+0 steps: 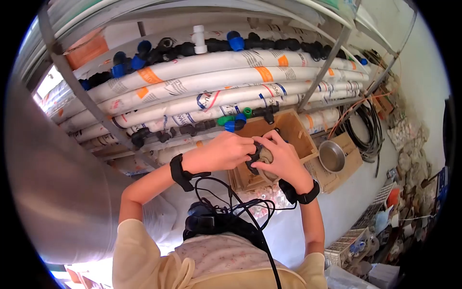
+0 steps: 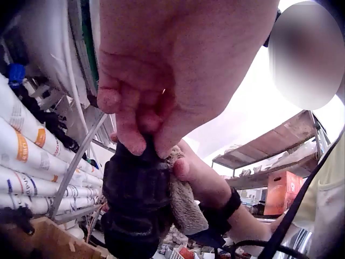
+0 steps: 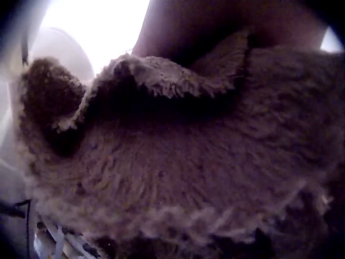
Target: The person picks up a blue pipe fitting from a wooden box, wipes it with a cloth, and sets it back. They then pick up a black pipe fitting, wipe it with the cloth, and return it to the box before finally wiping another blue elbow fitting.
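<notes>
A black plastic pipe fitting (image 2: 135, 197) with ribbed collars is held between both hands, over a wooden box. My left hand (image 1: 230, 150) pinches its top end between thumb and fingertips, as the left wrist view shows. My right hand (image 1: 283, 161) grips the fitting from the other side, with a tan fluffy cloth (image 1: 265, 158) bunched against it. In the right wrist view this cloth (image 3: 172, 167) fills most of the picture and hides the fitting and the fingers.
The wooden box (image 1: 297, 127) stands below the hands. Behind it, a metal rack (image 1: 79, 89) holds long white pipes (image 1: 216, 79) with black, blue and green fittings along them. To the right, a metal bowl (image 1: 332, 156) sits on cardboard near coiled black hose (image 1: 368, 127). Cables (image 1: 231, 192) hang between the wrists.
</notes>
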A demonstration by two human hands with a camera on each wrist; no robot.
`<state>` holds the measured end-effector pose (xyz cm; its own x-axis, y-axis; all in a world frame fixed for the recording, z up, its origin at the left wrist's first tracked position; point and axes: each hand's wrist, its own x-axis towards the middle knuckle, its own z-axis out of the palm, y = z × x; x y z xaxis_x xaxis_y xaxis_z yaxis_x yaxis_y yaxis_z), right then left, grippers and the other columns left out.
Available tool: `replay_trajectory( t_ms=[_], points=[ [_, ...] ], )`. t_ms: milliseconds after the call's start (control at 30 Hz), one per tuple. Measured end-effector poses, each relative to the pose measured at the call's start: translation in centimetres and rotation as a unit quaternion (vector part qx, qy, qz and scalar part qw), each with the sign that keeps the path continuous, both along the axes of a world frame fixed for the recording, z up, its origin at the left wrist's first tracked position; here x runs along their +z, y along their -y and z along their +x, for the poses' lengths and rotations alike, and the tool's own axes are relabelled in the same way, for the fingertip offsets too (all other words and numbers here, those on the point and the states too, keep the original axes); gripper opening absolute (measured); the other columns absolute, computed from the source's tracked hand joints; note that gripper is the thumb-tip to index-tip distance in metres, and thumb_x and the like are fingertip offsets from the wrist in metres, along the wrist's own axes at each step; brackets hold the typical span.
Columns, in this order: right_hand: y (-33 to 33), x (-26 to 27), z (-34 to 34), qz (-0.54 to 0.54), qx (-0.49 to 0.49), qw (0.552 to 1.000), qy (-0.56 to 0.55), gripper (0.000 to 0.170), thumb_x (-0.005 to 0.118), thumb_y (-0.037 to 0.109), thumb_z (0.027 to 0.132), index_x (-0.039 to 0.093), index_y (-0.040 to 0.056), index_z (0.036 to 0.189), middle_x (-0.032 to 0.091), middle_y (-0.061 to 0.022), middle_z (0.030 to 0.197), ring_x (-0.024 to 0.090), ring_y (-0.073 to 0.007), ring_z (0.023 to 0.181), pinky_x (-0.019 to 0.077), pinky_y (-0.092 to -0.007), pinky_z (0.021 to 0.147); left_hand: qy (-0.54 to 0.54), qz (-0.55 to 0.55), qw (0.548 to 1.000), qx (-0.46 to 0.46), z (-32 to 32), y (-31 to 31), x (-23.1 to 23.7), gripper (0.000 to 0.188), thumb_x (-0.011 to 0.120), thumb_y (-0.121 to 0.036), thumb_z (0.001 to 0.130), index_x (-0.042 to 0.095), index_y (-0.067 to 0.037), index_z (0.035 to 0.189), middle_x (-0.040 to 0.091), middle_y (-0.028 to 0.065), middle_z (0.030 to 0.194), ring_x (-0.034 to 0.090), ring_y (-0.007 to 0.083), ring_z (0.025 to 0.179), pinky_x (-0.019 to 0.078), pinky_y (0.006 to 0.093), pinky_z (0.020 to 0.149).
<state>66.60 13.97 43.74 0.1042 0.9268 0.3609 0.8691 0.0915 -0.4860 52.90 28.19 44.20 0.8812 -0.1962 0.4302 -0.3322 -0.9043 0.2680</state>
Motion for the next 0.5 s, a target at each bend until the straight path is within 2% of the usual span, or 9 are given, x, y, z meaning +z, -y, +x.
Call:
replay_trajectory(
  t_ms=[200,233,333,433,500],
  points=[
    [-1.6,0.7,-3.4,0.055,0.018,0.998,0.003,0.044,0.070,0.022,0.062,0.055,0.0059,0.100,0.047,-0.0079,0.092,0.055,-0.0275,0.077,0.0459,-0.0352,0.064,0.034,0.037,0.999,0.003,-3.9,-0.3,1.3,0.017,0.062,-0.009,0.066,0.052,-0.002,0.076,0.048,0.0095,0.070,0.052,0.0265,0.060,0.0423,0.0365,0.052],
    [-2.0,0.7,-4.0,0.069,0.015,0.998,0.003,0.043,0.070,0.022,0.062,0.055,0.0058,0.099,0.047,-0.0077,0.093,0.055,-0.0274,0.077,0.0460,-0.0353,0.064,0.039,0.056,0.998,0.009,-4.7,-0.7,1.4,0.021,0.063,-0.010,0.067,0.052,-0.002,0.083,0.048,0.0096,0.070,0.053,0.0259,0.060,0.0436,0.0354,0.054],
    [-3.3,1.1,-6.2,0.106,0.006,0.994,-0.027,0.042,0.071,0.017,0.060,0.055,0.0046,0.097,0.048,-0.0087,0.094,0.054,-0.0272,0.081,0.0458,-0.0333,0.069,0.050,-0.048,0.997,0.036,-7.4,-1.4,3.1,0.035,0.067,-0.017,0.066,0.052,-0.003,0.094,0.049,0.0084,0.070,0.054,0.0242,0.060,0.0447,0.0330,0.055],
    [-4.7,1.3,-8.3,0.144,-0.005,0.985,-0.092,0.043,0.073,0.012,0.056,0.056,0.0024,0.095,0.048,-0.0104,0.095,0.052,-0.0256,0.087,0.0426,-0.0309,0.077,-0.008,-0.109,0.984,0.140,-10.3,-3.3,4.2,0.053,0.072,-0.025,0.062,0.049,-0.004,0.104,0.051,0.0083,0.079,0.055,0.0227,0.068,0.0456,0.0310,0.061],
    [-5.4,1.9,-9.5,0.184,-0.007,0.976,-0.120,0.044,0.072,0.011,0.055,0.056,0.0019,0.095,0.048,-0.0103,0.095,0.051,-0.0247,0.088,0.0414,-0.0309,0.078,0.066,-0.111,0.983,0.127,-11.2,-5.3,3.2,0.057,0.073,-0.030,0.059,0.048,-0.005,0.103,0.049,0.0090,0.083,0.054,0.0244,0.076,0.0446,0.0319,0.064]
  ],
)
